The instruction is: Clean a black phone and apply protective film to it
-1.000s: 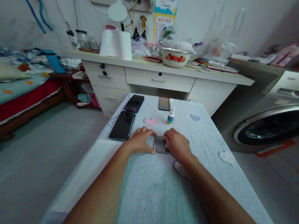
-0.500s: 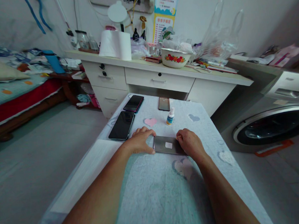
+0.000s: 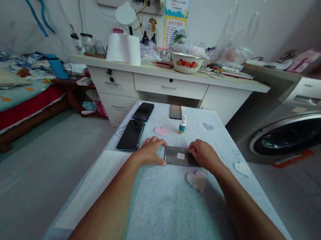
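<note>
A grey smartphone (image 3: 180, 155) lies flat and crosswise on the cloth-covered table, a small whitish square at its middle. My left hand (image 3: 151, 151) grips its left end, thumb and forefinger at the two corners. Over its right end my right hand (image 3: 203, 153) is closed, with the curled fingertips against the surface; what they pinch, if anything, is hidden. Just beyond the phone stands a small white-capped bottle (image 3: 182, 126) with a blue and yellow label.
Two dark phones, one nearer (image 3: 131, 135) and one farther (image 3: 143, 111), lie at the left. Another phone or case (image 3: 175, 112) is at the far edge. Behind is a white desk (image 3: 171, 83) with a flowered bowl (image 3: 187, 63); a washing machine (image 3: 298, 108) stands right.
My right hand has shifted very slightly to the left on the phone. The left hand and the phone look unmoved.
</note>
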Tool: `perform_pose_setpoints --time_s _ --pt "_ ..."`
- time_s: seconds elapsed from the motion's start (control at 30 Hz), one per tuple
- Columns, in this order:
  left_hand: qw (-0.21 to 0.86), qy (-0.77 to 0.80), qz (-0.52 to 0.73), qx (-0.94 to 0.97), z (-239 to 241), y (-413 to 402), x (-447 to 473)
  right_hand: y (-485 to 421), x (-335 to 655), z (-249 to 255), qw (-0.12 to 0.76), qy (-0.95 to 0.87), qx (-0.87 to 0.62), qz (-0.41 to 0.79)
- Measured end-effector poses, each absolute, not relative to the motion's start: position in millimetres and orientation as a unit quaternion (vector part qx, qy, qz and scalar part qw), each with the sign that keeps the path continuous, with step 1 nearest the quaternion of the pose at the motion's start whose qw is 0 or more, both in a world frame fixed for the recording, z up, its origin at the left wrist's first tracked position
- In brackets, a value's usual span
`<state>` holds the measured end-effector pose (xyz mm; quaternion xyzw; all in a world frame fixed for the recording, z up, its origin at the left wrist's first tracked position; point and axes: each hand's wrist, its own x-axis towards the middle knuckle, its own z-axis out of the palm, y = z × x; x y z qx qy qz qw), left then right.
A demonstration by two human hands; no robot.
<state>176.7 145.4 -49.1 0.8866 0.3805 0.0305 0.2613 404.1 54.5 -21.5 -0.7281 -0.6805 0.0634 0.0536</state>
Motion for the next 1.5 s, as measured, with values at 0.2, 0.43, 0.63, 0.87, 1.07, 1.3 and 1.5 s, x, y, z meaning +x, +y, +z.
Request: perform_pose_setpoints --time_s 0.2,0.43,0.63,0.87,1.07,1.3,1.5 --pt "0.267 0.379 0.034 0.886 -49.0 145.3 176.4 48.6 411.3 -16.2 0.045 -0.710 -0.695 0.103" --pt "0.269 0.383 0.030 0.883 -46.2 144.0 176.9 35.6 417.6 -18.9 0.089 -0.732 -0.658 0.152" --pt "0.265 0.385 0.026 0.883 -46.5 144.5 178.3 37.4 411.6 -27.0 0.112 -0.698 -0.699 0.109" --pt "0.263 0.387 0.024 0.883 -44.9 143.3 179.2 43.7 403.8 -29.8 0.129 -0.672 -0.725 0.076" --pt "0.261 0.382 0.023 0.886 -46.9 144.1 177.9 49.4 407.2 -37.9 0.159 -0.659 -0.733 0.055" --pt "0.268 0.383 0.030 0.884 -49.0 145.2 177.5 49.9 416.0 -37.4 0.139 -0.637 -0.756 0.056" --pt "0.263 0.383 0.026 0.885 -47.7 144.7 177.7 45.7 431.3 -35.3 0.125 -0.623 -0.770 0.054"
